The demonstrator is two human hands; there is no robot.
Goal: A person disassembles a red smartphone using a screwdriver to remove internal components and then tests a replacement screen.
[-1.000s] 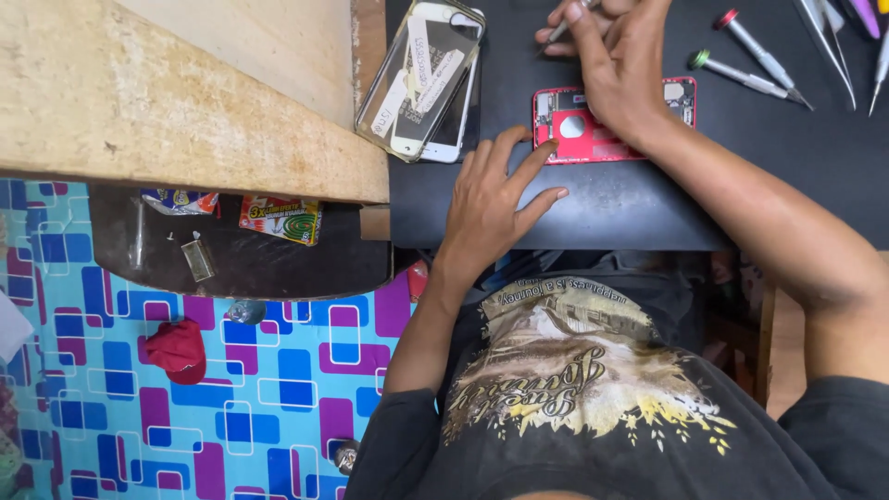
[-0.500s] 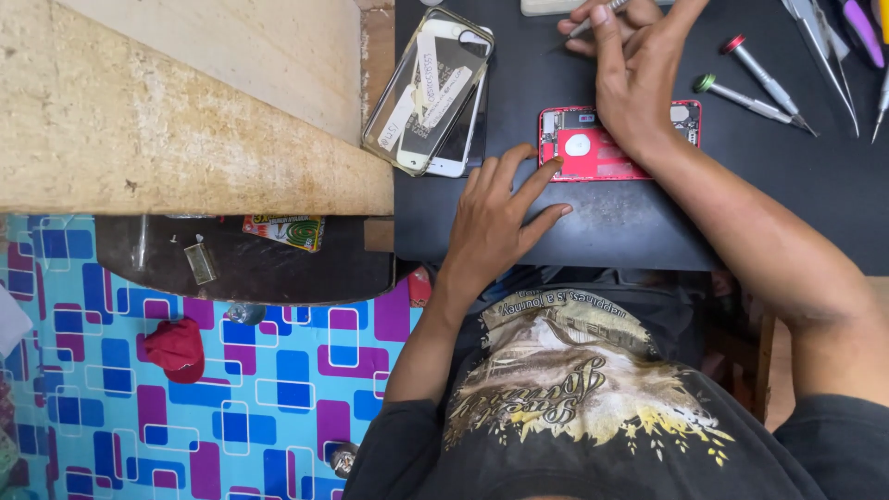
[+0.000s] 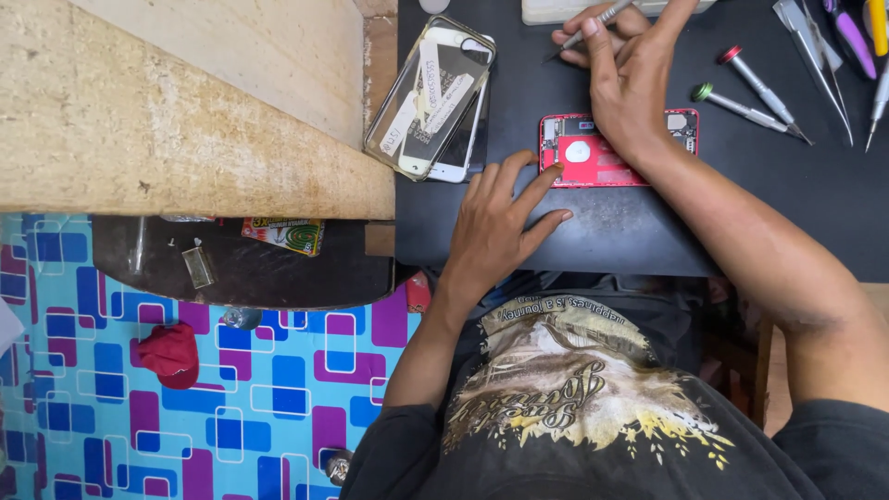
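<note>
An opened red phone body [image 3: 593,157] lies on a black work mat [image 3: 741,213]. My left hand [image 3: 500,227] rests flat on the mat with fingers spread, its fingertips touching the red phone's left edge. Over the phone's top edge, my right hand [image 3: 625,69] holds a thin metal tool [image 3: 583,32] between thumb and fingers. Its tip points left, above the mat.
Two white phones [image 3: 435,97] in a clear case lie stacked at the mat's left. Screwdrivers [image 3: 750,97], tweezers and other tools lie at the right. A wooden ledge [image 3: 185,120] runs left of the mat. Below lie a dark shelf and a blue patterned floor with a red cloth [image 3: 169,354].
My right hand has drawn slightly farther up past the red phone with the tool. My left hand stays flat at the phone's left edge.
</note>
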